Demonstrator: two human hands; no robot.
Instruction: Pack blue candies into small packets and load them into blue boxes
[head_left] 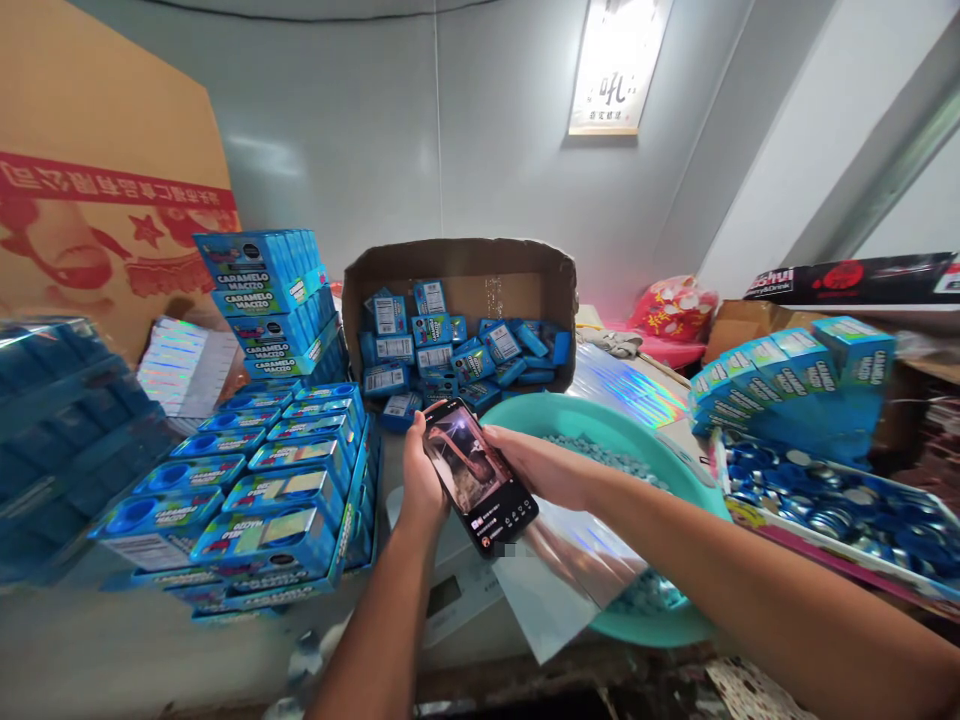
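Note:
A black smartphone point(480, 475) with a lit screen showing a picture and some icons is held tilted in front of me. My left hand point(424, 470) is closed round its left edge, the thumb up near the top corner. From the other side my right hand point(536, 462) grips the right edge, with its fingers mostly hidden behind the phone. Just below the right forearm lies a clear plastic sheet or bag point(551, 600), partly over a turquoise basin point(705, 510) of small wrapped pieces. Under the phone a white scale point(469, 610) shows in part.
Blue candy boxes point(285, 470) stand in stacks at left. Behind the phone, a cardboard box point(461, 260) holds many small blue boxes. At right are a tray of blue and silver round lids point(832, 510) and a fanned row of blue cartons point(787, 380).

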